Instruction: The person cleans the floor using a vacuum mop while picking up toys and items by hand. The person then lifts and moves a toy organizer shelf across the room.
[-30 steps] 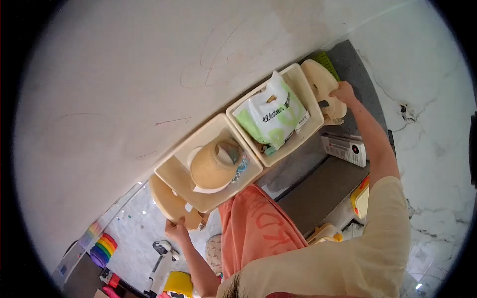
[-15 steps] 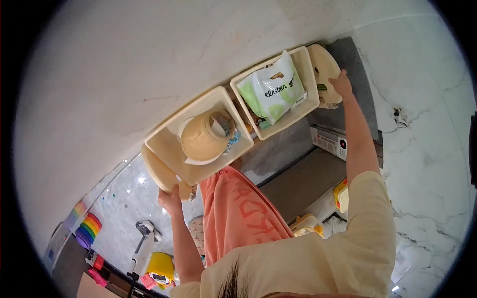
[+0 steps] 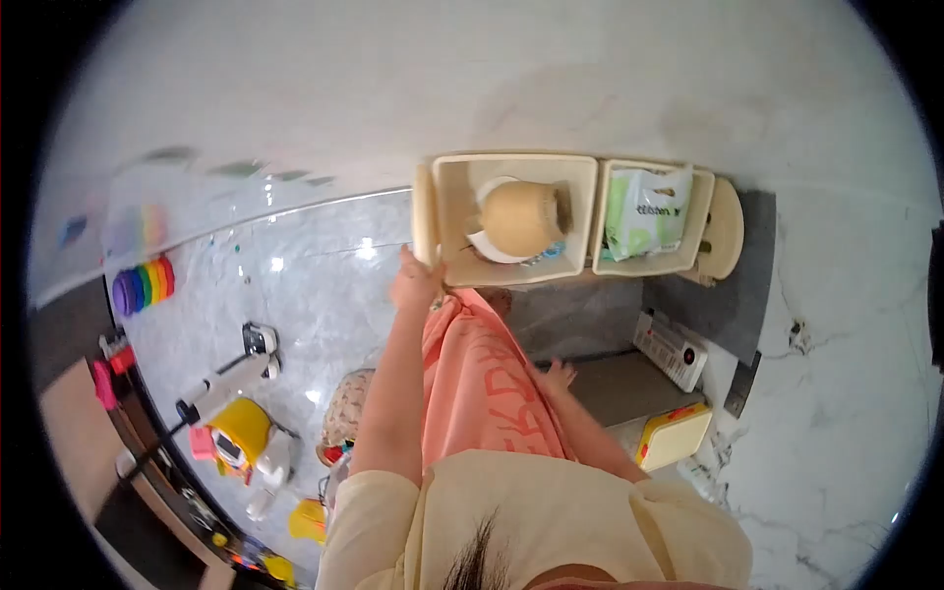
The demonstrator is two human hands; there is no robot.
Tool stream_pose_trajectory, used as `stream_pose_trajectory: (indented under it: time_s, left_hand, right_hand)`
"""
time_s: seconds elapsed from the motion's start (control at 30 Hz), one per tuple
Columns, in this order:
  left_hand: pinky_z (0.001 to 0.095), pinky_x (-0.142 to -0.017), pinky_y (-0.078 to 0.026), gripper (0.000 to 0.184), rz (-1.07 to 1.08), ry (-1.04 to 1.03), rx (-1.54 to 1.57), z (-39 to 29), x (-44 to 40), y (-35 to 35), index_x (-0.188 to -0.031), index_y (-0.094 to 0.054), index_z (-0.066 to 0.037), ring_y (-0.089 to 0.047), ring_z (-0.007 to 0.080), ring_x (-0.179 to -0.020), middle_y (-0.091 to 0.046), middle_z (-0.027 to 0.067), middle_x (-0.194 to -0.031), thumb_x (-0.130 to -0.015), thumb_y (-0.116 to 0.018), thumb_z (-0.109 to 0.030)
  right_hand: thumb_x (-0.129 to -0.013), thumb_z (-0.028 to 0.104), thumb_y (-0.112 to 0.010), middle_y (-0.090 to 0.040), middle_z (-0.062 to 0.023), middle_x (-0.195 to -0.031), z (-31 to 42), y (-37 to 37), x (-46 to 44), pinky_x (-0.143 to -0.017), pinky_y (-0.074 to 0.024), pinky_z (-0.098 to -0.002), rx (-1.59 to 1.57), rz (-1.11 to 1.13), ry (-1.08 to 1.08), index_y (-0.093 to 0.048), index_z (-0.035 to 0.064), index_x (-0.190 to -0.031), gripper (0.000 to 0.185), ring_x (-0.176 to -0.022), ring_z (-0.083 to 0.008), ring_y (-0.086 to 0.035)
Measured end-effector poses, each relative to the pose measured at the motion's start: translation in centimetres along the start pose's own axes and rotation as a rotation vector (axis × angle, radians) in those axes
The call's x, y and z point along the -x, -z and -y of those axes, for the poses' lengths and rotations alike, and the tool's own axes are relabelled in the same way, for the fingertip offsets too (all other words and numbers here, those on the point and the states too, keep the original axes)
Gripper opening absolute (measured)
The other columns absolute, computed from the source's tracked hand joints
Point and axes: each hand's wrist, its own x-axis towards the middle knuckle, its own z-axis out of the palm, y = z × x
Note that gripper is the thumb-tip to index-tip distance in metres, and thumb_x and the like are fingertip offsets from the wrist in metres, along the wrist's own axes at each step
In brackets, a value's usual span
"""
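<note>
A cream storage rack with two side-by-side bins stands against the white wall. My left hand (image 3: 417, 279) grips the near edge of its left end panel (image 3: 424, 221). The left bin (image 3: 447, 265) holds a tan, ribbed, vase-shaped thing (image 3: 521, 218), with white and blue items partly hidden under it. In the right bin (image 3: 703, 211) lies a white and green plastic bag (image 3: 644, 221) with printed letters. My right hand (image 3: 560, 374) is off the rack, beside my pink-clad leg, with its fingers apart and nothing in them.
Below the right bin are a dark grey step-like surface (image 3: 629, 388), a white box with printing (image 3: 674, 349) and a yellow-edged container (image 3: 676, 436). On the left floor lie a rainbow-coloured toy (image 3: 145, 286), a white stick appliance (image 3: 226, 385) and a yellow bucket-like toy (image 3: 241, 431).
My right hand has let go of the rack's right end and come down beside my leg. The left hand still holds the left end. The rack now appears level and further right in view.
</note>
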Motion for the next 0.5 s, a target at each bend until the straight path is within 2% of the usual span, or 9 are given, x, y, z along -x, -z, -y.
stream_pose_trajectory:
  time_s: [0.07,0.13,0.17,0.2,0.23,0.27,0.3,0.37,0.5]
  left_hand:
    - [0.0499,-0.082,-0.051,0.077,-0.057,-0.147,0.052,6.8,2.7,0.3,-0.14,-0.036,-0.01,-0.06,0.0431,-0.105,-0.055,0.0296,-0.124,-0.079,-0.069,-0.044]
    - [0.0507,-0.087,-0.05,0.079,0.092,-0.158,0.095,15.3,6.2,-1.0,-0.144,-0.032,-0.01,-0.056,0.0438,-0.113,-0.042,0.0314,-0.137,-0.081,-0.068,-0.041]
    - [0.0516,-0.092,-0.048,0.073,0.061,-0.517,-0.173,23.5,7.5,-4.5,-0.144,-0.031,-0.005,-0.055,0.0433,-0.115,-0.041,0.0307,-0.139,-0.085,-0.063,-0.036]
    - [0.0517,-0.093,-0.047,0.061,0.513,-0.184,-0.203,21.0,12.0,3.8,-0.141,-0.034,-0.002,-0.055,0.0434,-0.115,-0.044,0.0302,-0.136,-0.091,-0.053,-0.031]
    - [0.0517,-0.096,-0.045,0.049,0.605,0.011,-0.225,31.1,12.2,-1.7,-0.136,-0.042,-0.007,-0.056,0.044,-0.114,-0.052,0.0274,-0.13,-0.094,-0.044,-0.03]
    - [0.0508,-0.097,-0.044,0.045,0.452,-0.062,-0.259,37.9,15.4,-3.3,-0.131,-0.049,-0.009,-0.058,0.043,-0.111,-0.059,0.025,-0.123,-0.093,-0.043,-0.032]
    - [0.0493,-0.099,-0.044,0.048,0.513,0.125,-0.153,40.5,18.9,-1.7,-0.131,-0.051,-0.008,-0.06,0.0396,-0.11,-0.062,0.0229,-0.119,-0.093,-0.044,-0.036]
    - [0.0449,-0.093,-0.048,0.045,0.423,0.159,0.168,46.9,23.9,0.7,-0.128,-0.058,-0.008,-0.063,0.035,-0.106,-0.065,0.0212,-0.114,-0.091,-0.05,-0.033]
    - [0.0403,-0.085,-0.051,0.038,0.505,0.208,0.369,48.8,30.4,8.4,-0.119,-0.065,-0.008,-0.066,0.0326,-0.1,-0.069,0.0187,-0.105,-0.088,-0.058,-0.029]
  right_hand:
    - [-0.076,0.059,-0.067,-0.041,-0.0312,-0.139,-0.7,-4.5,4.1,-0.108,-0.032,-0.0492,0.072,0.103,0.189,-0.049,0.0117,-0.136,0.079,-0.13,-0.0452,-0.038]
    - [-0.079,0.052,-0.067,-0.05,-0.0279,-0.129,0.3,-4.8,6.7,-0.101,-0.0394,-0.046,0.076,0.133,0.284,-0.057,0.0128,-0.127,0.063,-0.118,-0.0422,-0.048]
    - [-0.082,0.044,-0.066,-0.059,-0.0245,-0.12,0.8,-4.6,7.6,-0.093,-0.0468,-0.0428,0.055,0.163,0.36,-0.065,0.0139,-0.119,0.048,-0.106,-0.0393,-0.058]
    - [-0.084,0.032,-0.064,-0.064,-0.0202,-0.104,0.0,-5.5,7.5,-0.084,-0.0502,-0.0426,0.072,-0.051,0.501,-0.073,0.0134,-0.099,0.026,-0.094,-0.0381,-0.062]
    - [-0.084,0.032,-0.064,-0.064,-0.0202,-0.104,0.1,-5.5,7.8,-0.084,-0.0502,-0.0426,0.092,-0.06,0.512,-0.073,0.0134,-0.099,0.026,-0.094,-0.0381,-0.062]
    - [-0.083,0.028,-0.063,-0.063,-0.0207,-0.102,0.5,-5.3,8.3,-0.084,-0.0499,-0.0437,0.142,-0.145,0.54,-0.074,0.0124,-0.097,0.024,-0.094,-0.0387,-0.062]
    - [-0.083,0.025,-0.062,-0.062,-0.0211,-0.101,0.7,-4.6,8.6,-0.083,-0.0496,-0.0448,0.193,-0.226,0.577,-0.074,0.0114,-0.095,0.022,-0.095,-0.0392,-0.061]
    - [-0.084,0.019,-0.058,-0.06,-0.0221,-0.1,2.3,-3.5,10.6,-0.081,-0.0497,-0.046,0.321,-0.364,0.62,-0.073,0.0088,-0.094,0.021,-0.093,-0.0396,-0.061]
    - [-0.083,0.015,-0.053,-0.059,-0.0241,-0.103,5.5,-2.1,13.1,-0.081,-0.05,-0.0465,0.318,-0.382,0.758,-0.073,0.0062,-0.092,0.023,-0.094,-0.0402,-0.061]
